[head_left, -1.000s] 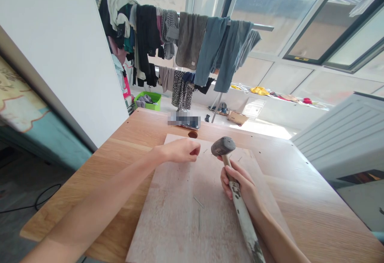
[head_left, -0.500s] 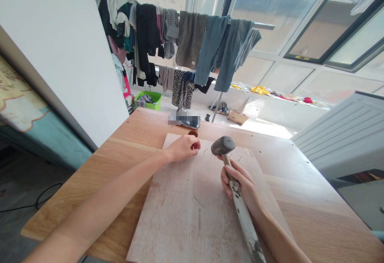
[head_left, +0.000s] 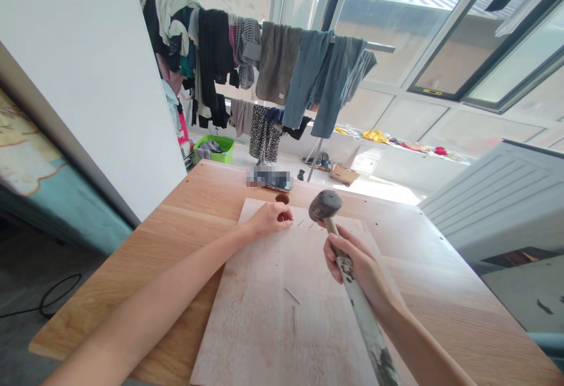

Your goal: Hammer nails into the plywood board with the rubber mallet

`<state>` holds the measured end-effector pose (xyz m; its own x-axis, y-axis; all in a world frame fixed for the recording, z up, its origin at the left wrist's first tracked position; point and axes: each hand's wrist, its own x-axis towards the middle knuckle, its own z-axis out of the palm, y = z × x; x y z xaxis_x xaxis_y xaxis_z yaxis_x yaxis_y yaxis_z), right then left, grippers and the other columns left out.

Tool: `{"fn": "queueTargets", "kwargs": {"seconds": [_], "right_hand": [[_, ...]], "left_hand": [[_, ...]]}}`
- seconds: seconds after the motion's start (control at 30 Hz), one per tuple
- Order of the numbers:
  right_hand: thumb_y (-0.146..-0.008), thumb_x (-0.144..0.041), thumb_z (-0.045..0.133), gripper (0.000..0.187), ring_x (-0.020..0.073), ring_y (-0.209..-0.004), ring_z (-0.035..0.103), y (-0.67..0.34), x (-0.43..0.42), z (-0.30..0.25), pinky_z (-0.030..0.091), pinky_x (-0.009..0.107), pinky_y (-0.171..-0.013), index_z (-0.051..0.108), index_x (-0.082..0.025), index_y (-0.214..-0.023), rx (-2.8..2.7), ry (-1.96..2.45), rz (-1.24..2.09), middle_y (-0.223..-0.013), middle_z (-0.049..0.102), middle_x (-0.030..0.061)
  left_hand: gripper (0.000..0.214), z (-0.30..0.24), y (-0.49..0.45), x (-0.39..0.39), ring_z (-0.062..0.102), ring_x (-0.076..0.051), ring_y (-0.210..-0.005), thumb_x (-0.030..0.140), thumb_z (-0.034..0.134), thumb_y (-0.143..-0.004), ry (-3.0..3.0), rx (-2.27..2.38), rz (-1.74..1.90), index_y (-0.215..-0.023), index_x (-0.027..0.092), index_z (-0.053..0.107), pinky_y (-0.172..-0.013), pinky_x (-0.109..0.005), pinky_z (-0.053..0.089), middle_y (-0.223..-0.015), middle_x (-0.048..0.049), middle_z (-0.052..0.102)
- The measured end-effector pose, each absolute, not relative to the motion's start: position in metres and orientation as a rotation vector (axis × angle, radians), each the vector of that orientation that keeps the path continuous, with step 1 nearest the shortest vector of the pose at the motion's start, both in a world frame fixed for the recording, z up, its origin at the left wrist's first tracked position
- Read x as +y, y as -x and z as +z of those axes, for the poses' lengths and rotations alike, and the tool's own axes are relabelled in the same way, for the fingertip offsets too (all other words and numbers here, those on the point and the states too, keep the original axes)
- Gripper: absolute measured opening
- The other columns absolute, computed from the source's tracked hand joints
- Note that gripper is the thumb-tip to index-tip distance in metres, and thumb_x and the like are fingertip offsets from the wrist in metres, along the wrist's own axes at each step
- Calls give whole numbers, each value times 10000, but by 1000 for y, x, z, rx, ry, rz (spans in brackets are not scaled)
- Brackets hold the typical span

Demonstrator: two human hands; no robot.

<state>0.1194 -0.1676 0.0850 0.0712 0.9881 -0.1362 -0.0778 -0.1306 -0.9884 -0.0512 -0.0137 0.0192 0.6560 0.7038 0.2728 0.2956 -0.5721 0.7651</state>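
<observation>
Laundry [head_left: 278,63] hangs beyond the tabletop [head_left: 440,292]'s board [head_left: 255,321]; over it, right grip [head_left: 352,252] clasps a hammer [head_left: 325,205], left grip [head_left: 269,220] curls, contents unclear.

A wood-grain table [head_left: 458,298] with a rounded near-left corner carries a pale flat board [head_left: 251,321], which stretches toward the far edge but stops short of it. At that far edge lies a dark, partly blurred flat object [head_left: 279,182], with a round brown spot [head_left: 282,198] between it and the board.

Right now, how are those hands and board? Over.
Right hand gripping hammer. Left hand curled over board, grip unclear. Two nails on board's nearer half.
</observation>
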Motion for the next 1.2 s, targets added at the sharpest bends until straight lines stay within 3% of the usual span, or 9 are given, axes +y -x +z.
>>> {"fn": "queueTargets", "kwargs": {"seconds": [0.43,0.63,1.0,1.1,1.2], "right_hand": [[-902,-385,571,366,72,-382,435,-96,-157,55,318,171,-343,535,-201,-1216,-984,1082,1322,-619,502,-68],[-873,-390,578,398,69,-373,425,-97,-155,57,316,163,-329,540,-175,-1207,-1011,1213,1419,-601,500,-73],[-876,-400,575,386,71,-371,436,-98,-154,49,313,163,-328,546,-190,-1199,-1003,1155,1413,-605,501,-74],[-869,-397,590,377,69,-355,433,-98,-152,49,293,162,-317,553,-179,-1175,-1015,1163,1440,-598,505,-72],[-872,-394,591,379,68,-354,433,-98,-152,49,287,161,-318,549,-172,-1176,-991,1122,1444,-597,501,-71]], "left_hand": [[74,15,48,-14,495,-91,-578,201,663,-774,-2180,856,787,-752,166,724,-573,-207,337,-604,47,580],[149,18,49,-14,438,-79,-563,88,589,-730,-2241,783,778,-727,164,716,-551,-200,295,-584,67,497],[122,23,50,-16,445,-87,-584,74,565,-723,-2237,781,751,-689,164,639,-568,-205,306,-582,70,462],[67,26,55,-11,473,-100,-618,154,653,-724,-2216,758,690,-747,169,592,-580,-208,341,-648,60,505],[261,42,66,-5,516,-128,-674,311,739,-705,-2180,821,538,-861,180,576,-589,-218,386,-742,38,546]]}}
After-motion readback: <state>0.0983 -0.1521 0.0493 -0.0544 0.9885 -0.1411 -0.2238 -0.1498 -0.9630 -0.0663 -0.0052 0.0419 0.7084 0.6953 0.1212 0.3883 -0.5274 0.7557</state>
